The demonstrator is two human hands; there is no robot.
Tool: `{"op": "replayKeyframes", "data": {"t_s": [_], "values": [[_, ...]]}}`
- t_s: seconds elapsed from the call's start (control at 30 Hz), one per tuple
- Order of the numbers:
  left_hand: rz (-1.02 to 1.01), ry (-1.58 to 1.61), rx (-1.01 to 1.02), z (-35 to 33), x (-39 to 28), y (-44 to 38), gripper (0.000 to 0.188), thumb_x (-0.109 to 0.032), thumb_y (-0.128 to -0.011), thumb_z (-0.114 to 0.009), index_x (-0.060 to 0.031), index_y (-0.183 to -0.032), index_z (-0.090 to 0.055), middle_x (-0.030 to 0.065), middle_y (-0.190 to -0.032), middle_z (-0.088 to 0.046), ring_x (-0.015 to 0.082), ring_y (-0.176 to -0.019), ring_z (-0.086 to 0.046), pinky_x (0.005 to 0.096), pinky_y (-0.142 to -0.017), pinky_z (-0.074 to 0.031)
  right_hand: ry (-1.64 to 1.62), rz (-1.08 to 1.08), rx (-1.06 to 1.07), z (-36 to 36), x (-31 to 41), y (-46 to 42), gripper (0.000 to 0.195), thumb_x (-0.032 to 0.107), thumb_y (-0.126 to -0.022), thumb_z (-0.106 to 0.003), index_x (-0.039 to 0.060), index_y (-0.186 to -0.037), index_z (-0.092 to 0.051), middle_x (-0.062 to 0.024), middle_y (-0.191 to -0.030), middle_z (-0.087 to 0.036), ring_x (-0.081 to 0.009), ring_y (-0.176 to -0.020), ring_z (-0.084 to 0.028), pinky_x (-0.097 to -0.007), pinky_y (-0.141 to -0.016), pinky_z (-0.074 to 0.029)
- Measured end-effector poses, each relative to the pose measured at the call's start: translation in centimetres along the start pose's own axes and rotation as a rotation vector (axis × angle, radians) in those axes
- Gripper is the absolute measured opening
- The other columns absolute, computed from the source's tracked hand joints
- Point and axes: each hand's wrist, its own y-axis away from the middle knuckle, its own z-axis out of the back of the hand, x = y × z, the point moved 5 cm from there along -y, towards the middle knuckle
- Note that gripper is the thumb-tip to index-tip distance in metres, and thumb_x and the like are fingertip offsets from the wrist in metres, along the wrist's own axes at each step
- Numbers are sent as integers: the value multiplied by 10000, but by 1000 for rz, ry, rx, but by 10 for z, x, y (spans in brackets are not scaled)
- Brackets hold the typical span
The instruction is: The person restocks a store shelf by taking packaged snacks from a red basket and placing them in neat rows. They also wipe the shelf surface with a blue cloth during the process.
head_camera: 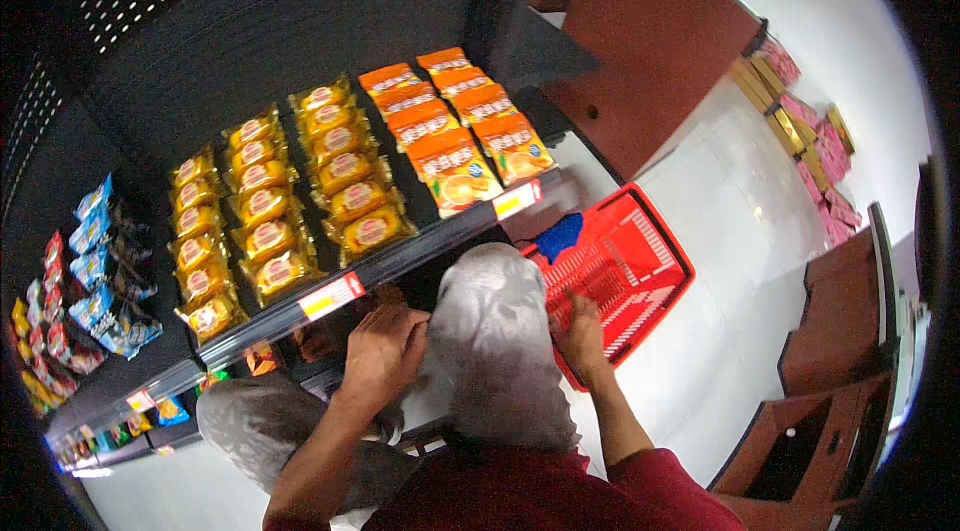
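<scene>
My left hand hovers beside my raised knee in grey trousers, just below the shelf's front edge. Its fingers are curled, and anything inside them is hidden. To the right of that knee, my right hand is over a red plastic shopping basket. The fingers are bent inward; their grip is partly hidden and blurred. At the basket's shelf-side end lies a blue item, perhaps cloth. On the black shelf stand rows of yellow wrapped cakes and orange snack pouches.
Blue bags and red packets fill the shelf's far left. More packets show on a lower shelf. A reddish-brown counter stands behind the basket, with pink and gold packages on the floor and brown cabinets at right.
</scene>
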Motion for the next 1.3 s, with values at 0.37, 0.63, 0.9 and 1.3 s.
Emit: {"op": "replayKeyframes", "data": {"t_s": [0.37, 0.63, 0.9, 1.3], "values": [[223, -179, 426, -47, 31, 39, 195, -196, -893, -636, -68, -1029, -690, 158, -892, -694, 386, -856, -685, 481, -757, -559, 144, -172, 358, -126, -84, 27, 337, 256, -892, -568, 64, -1169, -578, -228, -784, -696, -429, -744, -695, -540, -629, -540], [329, -107, 511, -70, 30, 60, 258, -226, -908, -623, -48, -1090, -665, 212, -975, -692, 399, -871, -686, 507, -783, -553, 291, -129, 491, -71, -204, 19, 384, 249, -857, -675, 157, -1228, -638, -204, -934, -709, -384, -908, -689, -511, -764, -545], [299, -119, 548, -85, 30, 65, 301, -239, -919, -615, -45, -1148, -646, 200, -1059, -696, 381, -941, -685, 494, -810, -550, -123, -184, 551, 43, -184, 1, 911, 549, -754, -805, -12, -1399, -491, -231, -1203, -666, -353, -1188, -617, -409, -957, -517], [257, -144, 850, -161, 37, 141, 414, -199, -945, -582, -42, -1327, -558, 202, -1209, -642, 368, -1043, -651, 483, -882, -533, 152, -540, 271, -102, -163, -27, 605, 436, -889, -595, -58, -1225, -498, -279, -861, -698, -454, -825, -697, -529, -712, -554]]}}
